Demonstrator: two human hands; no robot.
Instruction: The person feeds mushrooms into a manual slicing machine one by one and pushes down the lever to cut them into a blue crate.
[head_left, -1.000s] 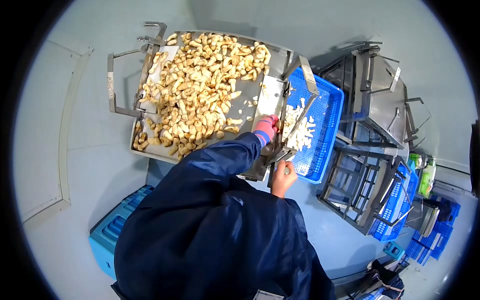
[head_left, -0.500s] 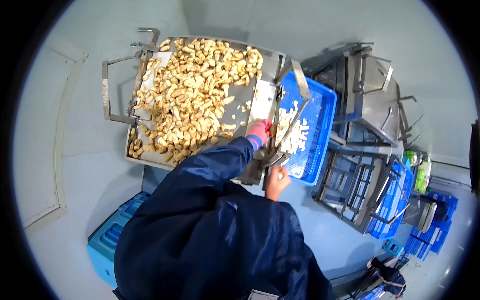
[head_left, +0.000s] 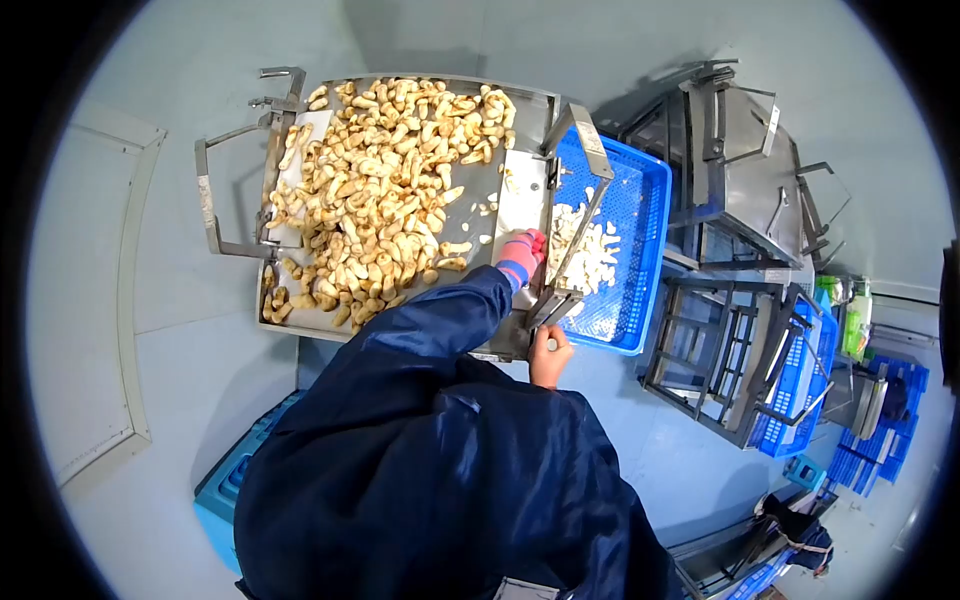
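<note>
My left hand (head_left: 521,257), in a pink-and-red glove, is closed at the right edge of a metal tray (head_left: 480,205), beside a white board (head_left: 522,195). What its fingers hold is hidden. My bare right hand (head_left: 549,360) is closed around a handle with a pale round end (head_left: 552,344), just below a metal bracket (head_left: 556,304); what the handle belongs to is unclear. Pale brown mushrooms (head_left: 385,190) are heaped over the tray. Whitish cut pieces (head_left: 590,255) lie in a blue plastic basket (head_left: 635,255) to the right.
A bent metal bar (head_left: 592,150) rises between tray and basket. Another metal frame (head_left: 207,195) sticks out at the tray's left. Steel stands (head_left: 740,180) and another blue basket (head_left: 800,385) are on the right. A teal bin (head_left: 235,475) sits on the floor at lower left.
My right hand has shifted slightly up and left with the handle, close under the bracket. My left hand stays at the tray's edge. The whole view has turned slightly.
</note>
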